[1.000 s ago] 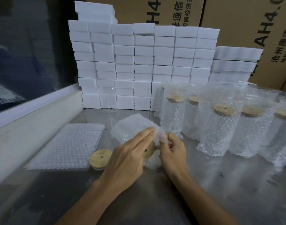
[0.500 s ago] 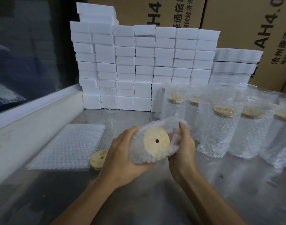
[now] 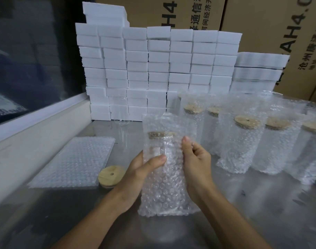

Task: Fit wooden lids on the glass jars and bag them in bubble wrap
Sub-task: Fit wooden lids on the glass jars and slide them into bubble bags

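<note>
**Bagged jar now held upright between both hands**

Nearest the person, the bagged jar stands upright above the metal table, held clear of the surface or just at it; contact cannot be confirmed. Half a second ago it was tipped toward the camera with the round face of its wooden lid showing; now the lid appears edge-on as a thin band inside the bubble wrap, with the loose top of the bag rising above it. One second ago the hands were still working the bag's mouth low over the table.

The left hand grips the left side of the bagged jar, thumb curled across the front, fingers hidden behind. The right hand holds the right side, thumb pressed on the wrap and fingers curled at the edge.

Left of the hands, a loose wooden lid lies flat on the table, touching the near right corner of a flat stack of bubble-wrap bags. Both are placed as in the earlier frames.

Farther off to the right, a row of finished bagged jars stands upright, lids visible through the wrap.

Farthest, stacked white foam blocks form a wall, with printed cardboard cartons behind. A dark window runs along the left.
</note>
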Action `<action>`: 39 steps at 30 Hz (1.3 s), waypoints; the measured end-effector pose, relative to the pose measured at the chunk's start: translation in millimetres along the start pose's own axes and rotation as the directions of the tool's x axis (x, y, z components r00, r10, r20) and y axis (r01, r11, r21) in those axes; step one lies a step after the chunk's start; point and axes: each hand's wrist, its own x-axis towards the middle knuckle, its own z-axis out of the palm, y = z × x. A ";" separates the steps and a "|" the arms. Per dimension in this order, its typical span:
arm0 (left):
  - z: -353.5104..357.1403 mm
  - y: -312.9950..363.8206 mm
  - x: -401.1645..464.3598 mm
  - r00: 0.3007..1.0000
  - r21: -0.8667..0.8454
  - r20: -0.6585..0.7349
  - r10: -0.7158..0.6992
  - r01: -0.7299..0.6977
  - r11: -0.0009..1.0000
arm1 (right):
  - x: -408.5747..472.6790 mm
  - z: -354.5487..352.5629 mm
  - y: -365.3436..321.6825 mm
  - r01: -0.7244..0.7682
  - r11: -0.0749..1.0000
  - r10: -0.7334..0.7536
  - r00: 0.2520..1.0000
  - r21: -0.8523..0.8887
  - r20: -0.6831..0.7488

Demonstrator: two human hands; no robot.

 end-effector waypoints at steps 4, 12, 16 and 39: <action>4.4 -1.3 0.4 0.999 0.035 0.016 -0.050 0.050 0.998 | 0.7 -0.2 3.4 0.043 0.999 -0.044 0.987 -0.007 -0.154; 3.5 4.4 1.5 0.964 -0.186 -0.264 -0.034 -0.016 0.982 | -3.5 3.3 17.7 0.102 0.979 -0.091 0.993 -0.178 0.069; -5.3 13.9 1.1 0.951 -0.293 -0.304 -0.056 -0.037 0.955 | -11.2 15.2 31.3 0.194 0.938 -0.137 0.969 -0.289 0.205; 5.0 -0.8 4.2 0.929 0.273 -0.251 0.271 -0.201 0.941 | -12.7 4.2 46.4 0.291 0.901 -0.183 0.927 -0.322 0.327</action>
